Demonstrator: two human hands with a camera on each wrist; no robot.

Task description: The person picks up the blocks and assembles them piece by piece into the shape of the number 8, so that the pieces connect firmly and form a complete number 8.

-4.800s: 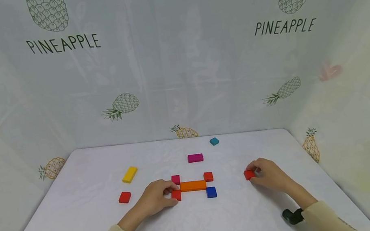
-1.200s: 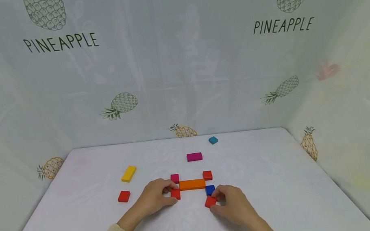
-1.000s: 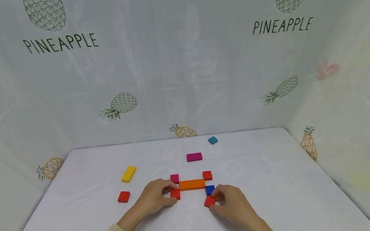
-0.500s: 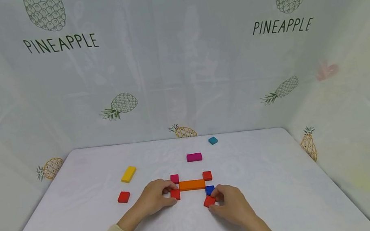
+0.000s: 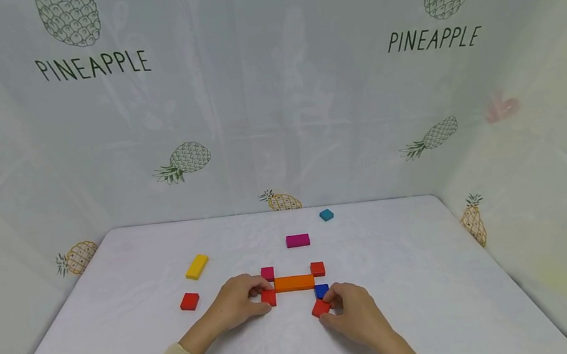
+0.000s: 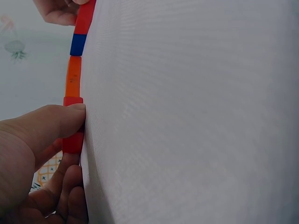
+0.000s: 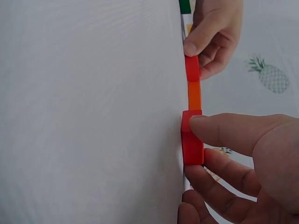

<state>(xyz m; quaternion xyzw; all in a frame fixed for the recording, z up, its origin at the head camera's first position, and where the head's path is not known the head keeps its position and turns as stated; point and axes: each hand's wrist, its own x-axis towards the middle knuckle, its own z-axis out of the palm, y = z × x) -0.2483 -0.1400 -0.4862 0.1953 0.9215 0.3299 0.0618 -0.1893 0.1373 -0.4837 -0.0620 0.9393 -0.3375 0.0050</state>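
In the head view an orange bar-shaped block point(image 5: 294, 283) lies on the white table, with small square blocks at its ends. My left hand point(image 5: 238, 302) pinches a red block point(image 5: 268, 298) at the bar's near left corner, below a pink block point(image 5: 268, 274). Between thumb and fingers, my right hand point(image 5: 357, 314) grips another red block point(image 5: 320, 308), turned at an angle just in front of the blue block point(image 5: 322, 291). A third red block point(image 5: 317, 269) sits at the far right corner. The right wrist view shows my right thumb on the held red block point(image 7: 192, 144).
To the left lie a yellow block point(image 5: 197, 267) and a loose red block point(image 5: 189, 301). Farther back are a magenta block point(image 5: 297, 241) and a teal block point(image 5: 327, 215). A pineapple-print curtain point(image 5: 255, 80) hangs behind the table.
My right hand has carried its red block from the right side of the table leftward to the blue block. Over the last second it has barely shifted. My left hand has stayed in place.
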